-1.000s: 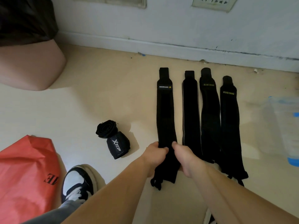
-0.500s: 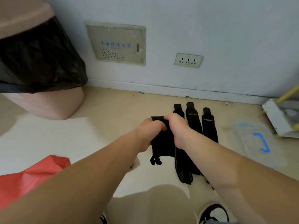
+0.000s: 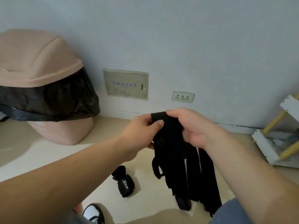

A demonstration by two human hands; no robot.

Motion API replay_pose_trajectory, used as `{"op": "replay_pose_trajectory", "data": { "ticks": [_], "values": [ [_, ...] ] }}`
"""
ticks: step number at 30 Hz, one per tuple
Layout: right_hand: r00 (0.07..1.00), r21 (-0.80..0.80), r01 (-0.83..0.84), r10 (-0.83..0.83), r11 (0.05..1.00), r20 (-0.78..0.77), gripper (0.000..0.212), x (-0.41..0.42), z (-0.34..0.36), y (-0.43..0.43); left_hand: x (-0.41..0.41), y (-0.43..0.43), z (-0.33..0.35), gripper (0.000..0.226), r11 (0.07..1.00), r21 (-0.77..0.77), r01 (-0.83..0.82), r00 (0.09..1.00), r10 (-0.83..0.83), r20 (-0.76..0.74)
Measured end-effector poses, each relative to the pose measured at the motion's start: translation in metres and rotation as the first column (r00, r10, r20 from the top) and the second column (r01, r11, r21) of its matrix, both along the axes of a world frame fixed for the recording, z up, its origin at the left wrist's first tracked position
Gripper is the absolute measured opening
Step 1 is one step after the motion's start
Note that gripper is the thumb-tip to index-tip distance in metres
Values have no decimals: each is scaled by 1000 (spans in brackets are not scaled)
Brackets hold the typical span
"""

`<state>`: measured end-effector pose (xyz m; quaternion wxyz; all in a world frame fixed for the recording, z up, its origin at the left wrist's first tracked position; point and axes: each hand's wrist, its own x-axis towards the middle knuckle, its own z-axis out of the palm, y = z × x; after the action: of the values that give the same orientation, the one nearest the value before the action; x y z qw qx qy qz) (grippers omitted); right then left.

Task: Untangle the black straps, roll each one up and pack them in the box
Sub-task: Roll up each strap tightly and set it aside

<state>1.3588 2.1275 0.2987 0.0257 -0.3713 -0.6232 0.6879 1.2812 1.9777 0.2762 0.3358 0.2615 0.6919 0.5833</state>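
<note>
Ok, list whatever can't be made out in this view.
- The box: nowhere in the head view.
- Straps on the floor: upper ends hidden behind the held strap and right hand; count unclear.
- Held strap's top end: partly covered by the left hand thumb.
- Wall panel lettering: too small.
- White rack: cut off by the right edge.

Home room: lidded bin, wall socket, tiled floor.
</note>
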Motion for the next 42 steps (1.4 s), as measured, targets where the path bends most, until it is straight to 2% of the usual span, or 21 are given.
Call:
{"op": "replay_pose_trajectory", "data": {
  "ticks": [5, 8, 10, 12, 15, 16, 17, 19, 21, 25, 27, 29, 32, 38, 41, 42],
  "values": [
    [996, 121, -68, 73, 990, -41, 21, 13, -8, -8, -7, 3, -7, 24, 992, 51, -114, 967, 99, 235],
    [996, 116, -86, 89, 990, -22, 19, 12, -17, -4, -15, 6, -9, 31, 996, 32, -87, 949, 73, 308],
    [997, 81, -63, 66, 995, -40, 18, 11, -21, 2, -22, 5, -9, 42, 998, -61, -26, 981, 38, 188],
    [997, 33, -35, 37, 999, -72, 19, 8, -22, 8, -33, 4, -10, 47, 982, -185, -23, 997, 9, -78],
    [996, -15, 27, -28, 1000, -89, 18, 2, -27, 14, -52, 2, -16, 25, 963, -216, -160, 880, 40, -473],
    [996, -30, 42, -45, 999, -83, 19, 0, -28, 15, -56, 1, -17, 15, 967, -196, -163, 846, 35, -532],
    [995, -50, 57, -60, 997, -74, 20, -2, -30, 16, -59, 1, -19, 21, 975, -186, -124, 822, -5, -570],
    [995, -100, 77, -83, 992, -60, 22, -6, -33, 17, -61, 3, -27, 48, 986, -166, 0, 770, -106, -630],
    [994, -139, 85, -95, 987, -62, 24, -8, -36, 19, -56, 7, -30, 54, 986, -147, 82, 698, -162, -698],
    [983, -225, 105, -136, 969, -125, 29, -9, -40, 26, -45, 17, -35, 53, 984, -51, 169, 623, -147, -768],
    [977, -264, 103, -147, 959, -152, 33, -9, -41, 29, -43, 23, -35, 56, 983, -63, 173, 593, -155, -790],
    [977, -300, 82, -137, 950, -166, 34, -8, -43, 31, -41, 28, -38, 59, 978, -103, 179, 582, -190, -791],
    [983, -308, 25, -80, 951, -166, 36, -7, -48, 32, -42, 30, -39, 58, 981, -77, 180, 582, -169, -795],
    [960, -124, -152, 117, 981, -253, 28, -2, -38, 30, -49, 27, -30, 51, 998, -35, 60, 640, -65, -766],
    [964, 67, -129, 141, 989, -228, 17, -2, -42, 31, -46, 25, -28, 47, 1000, -16, 12, 671, -20, -741],
    [968, 88, -101, 119, 991, -223, 11, -3, -43, 30, -46, 24, -28, 45, 1000, -5, 3, 685, -6, -728]
  ]
}}
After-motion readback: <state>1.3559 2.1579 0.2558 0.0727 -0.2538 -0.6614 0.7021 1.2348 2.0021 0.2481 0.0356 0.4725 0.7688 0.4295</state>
